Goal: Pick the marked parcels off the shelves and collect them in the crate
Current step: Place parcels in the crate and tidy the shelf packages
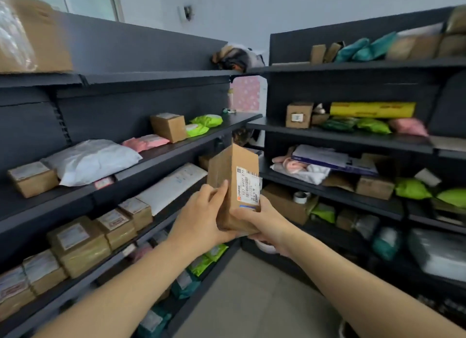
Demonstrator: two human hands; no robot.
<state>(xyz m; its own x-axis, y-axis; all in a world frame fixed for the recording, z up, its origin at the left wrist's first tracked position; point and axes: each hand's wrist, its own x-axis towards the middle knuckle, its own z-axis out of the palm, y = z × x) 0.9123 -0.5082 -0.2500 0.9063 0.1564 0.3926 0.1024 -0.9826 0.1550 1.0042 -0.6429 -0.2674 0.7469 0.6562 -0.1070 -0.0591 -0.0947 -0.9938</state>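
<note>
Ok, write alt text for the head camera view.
The left hand and right hand hold a tall cardboard box upright, shipping label facing the camera. Dark shelves of parcels line both sides.

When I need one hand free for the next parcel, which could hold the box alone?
Probably right: the right hand cups the upright box under its bottom, thumb on the label face, while the left hand only grips its side.

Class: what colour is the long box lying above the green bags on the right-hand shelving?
Bright yellow; the long box shows best in the head view.
</note>
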